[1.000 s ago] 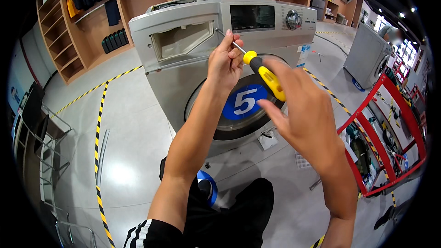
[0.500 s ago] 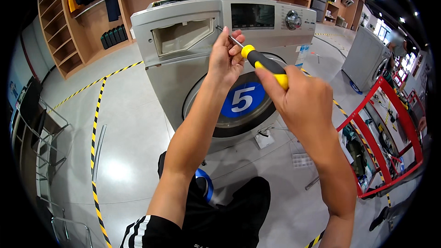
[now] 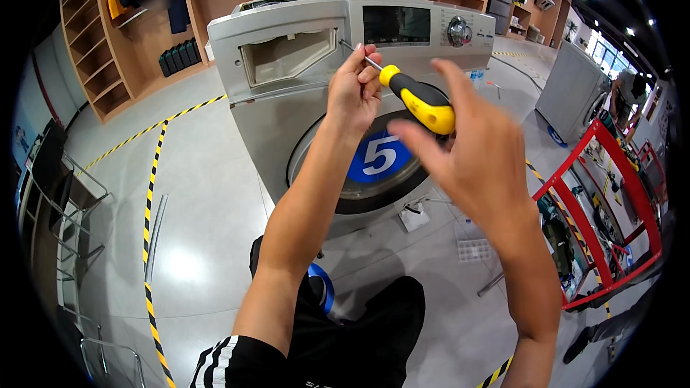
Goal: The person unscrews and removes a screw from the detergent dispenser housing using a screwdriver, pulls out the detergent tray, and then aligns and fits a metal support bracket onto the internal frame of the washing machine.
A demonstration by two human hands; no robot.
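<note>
A grey washing machine (image 3: 262, 126) stands before me, with an open recess (image 3: 280, 57) at upper left, a display and a dial. A yellow-and-black screwdriver (image 3: 420, 104) has its tip at a small hole right of that recess. My left hand (image 3: 354, 90) has its fingers closed around the screwdriver's shaft, just below the tip. My right hand (image 3: 474, 158) is spread beside the handle, slightly blurred, with thumb and forefinger apart and off the grip. A round blue sticker (image 3: 377, 158) is on the door below.
Wooden shelves (image 3: 100, 72) hold clothes behind. Chairs (image 3: 75, 194) stand left, striped tape (image 3: 151, 237) on the floor. At right are a red frame (image 3: 575, 165) with tools, another machine (image 3: 564, 86) and a co-worker (image 3: 625, 97). A clear compartment box (image 3: 471, 248) lies below my right hand.
My right hand closed on the handle half a second ago and has since opened, its fingers lifting away. My left hand stays at the shaft, and the screwdriver's tip stays in place.
</note>
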